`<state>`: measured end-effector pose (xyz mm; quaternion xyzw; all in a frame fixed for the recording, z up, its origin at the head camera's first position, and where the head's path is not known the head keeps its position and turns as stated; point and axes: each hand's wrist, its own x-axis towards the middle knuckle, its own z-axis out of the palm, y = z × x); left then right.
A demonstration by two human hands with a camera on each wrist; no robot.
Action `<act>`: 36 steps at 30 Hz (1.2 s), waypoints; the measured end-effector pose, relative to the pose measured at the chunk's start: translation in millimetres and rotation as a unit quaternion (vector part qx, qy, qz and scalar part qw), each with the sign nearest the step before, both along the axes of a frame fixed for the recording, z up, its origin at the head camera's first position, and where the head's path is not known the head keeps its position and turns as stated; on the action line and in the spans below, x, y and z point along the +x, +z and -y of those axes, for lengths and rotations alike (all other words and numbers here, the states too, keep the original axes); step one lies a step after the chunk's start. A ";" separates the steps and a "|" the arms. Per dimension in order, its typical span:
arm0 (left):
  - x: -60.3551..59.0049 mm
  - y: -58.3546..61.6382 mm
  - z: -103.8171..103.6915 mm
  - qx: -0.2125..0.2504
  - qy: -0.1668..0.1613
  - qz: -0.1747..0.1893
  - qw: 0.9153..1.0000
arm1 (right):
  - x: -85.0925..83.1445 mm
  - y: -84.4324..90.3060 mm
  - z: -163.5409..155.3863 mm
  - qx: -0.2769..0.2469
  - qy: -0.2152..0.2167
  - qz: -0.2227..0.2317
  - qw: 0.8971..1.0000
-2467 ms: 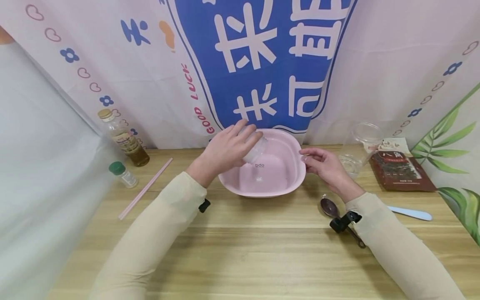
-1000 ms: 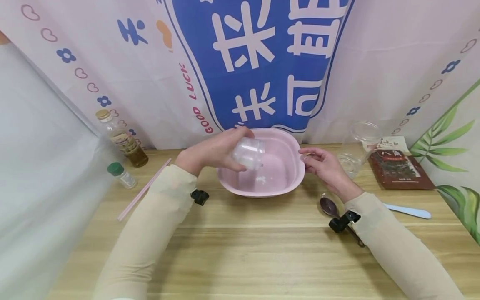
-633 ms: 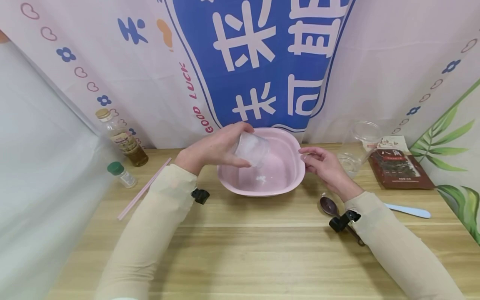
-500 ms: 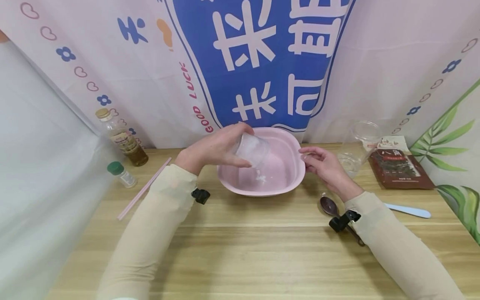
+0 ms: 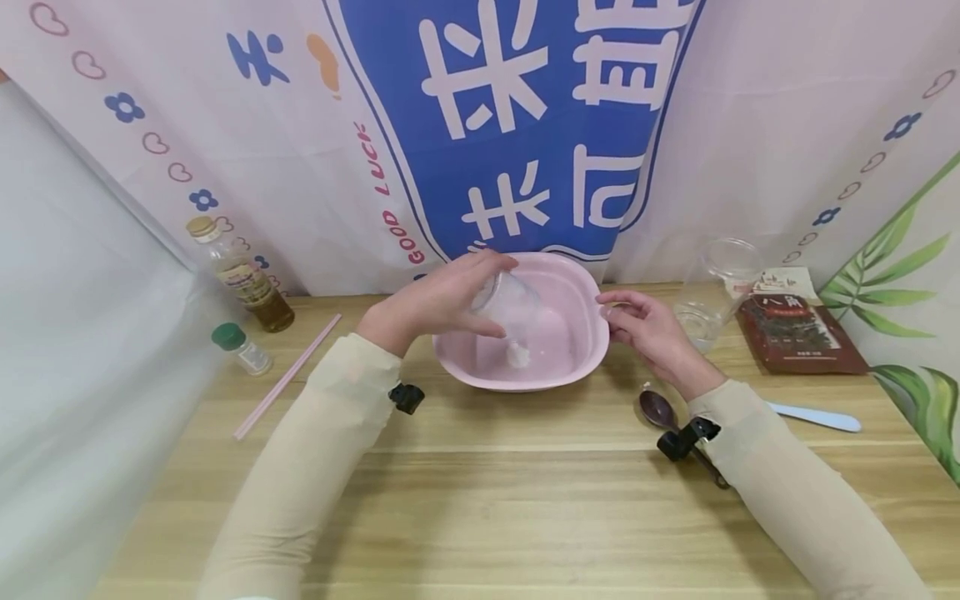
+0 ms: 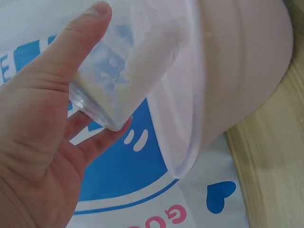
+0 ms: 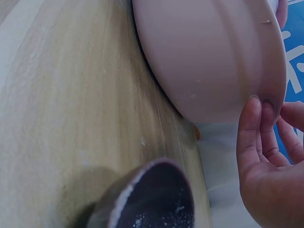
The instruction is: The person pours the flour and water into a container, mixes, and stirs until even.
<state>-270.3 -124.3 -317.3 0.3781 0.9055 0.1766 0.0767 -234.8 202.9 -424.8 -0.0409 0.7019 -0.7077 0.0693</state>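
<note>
A pink bowl [image 5: 594, 340] stands at the back middle of the wooden table. My left hand [image 5: 480, 296] grips a clear plastic cup [image 5: 517, 304], tilted mouth-down over the bowl. White powder [image 5: 517, 357] drops from it onto a small heap on the bowl's floor. In the left wrist view the left hand [image 6: 57, 80] wraps the cup [image 6: 123, 71], with powder lying along its lower wall beside the bowl [image 6: 237, 71]. My right hand [image 5: 611, 310] pinches the bowl's right rim. The right wrist view has the right hand's fingers [image 7: 259, 137] against the bowl's outer wall [image 7: 209, 57].
An oil bottle [image 5: 240, 275], a green-capped jar [image 5: 242, 348] and a pink stick [image 5: 288, 375] lie at the left. Clear cups [image 5: 720, 283], a brown packet [image 5: 802, 333] and a pale blue spatula [image 5: 813, 417] are at the right. A dark spoon [image 5: 660, 410] lies by my right wrist.
My left hand has tipped the cup further over the bowl, and the heap of white powder in the bowl has grown. The right hand stays on the rim.
</note>
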 end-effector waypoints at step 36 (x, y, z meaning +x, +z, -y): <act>5.6 -8.5 -3.6 -0.001 -0.026 -0.019 0.999 | -0.6 -0.5 0.4 -0.004 0.000 0.005 1.000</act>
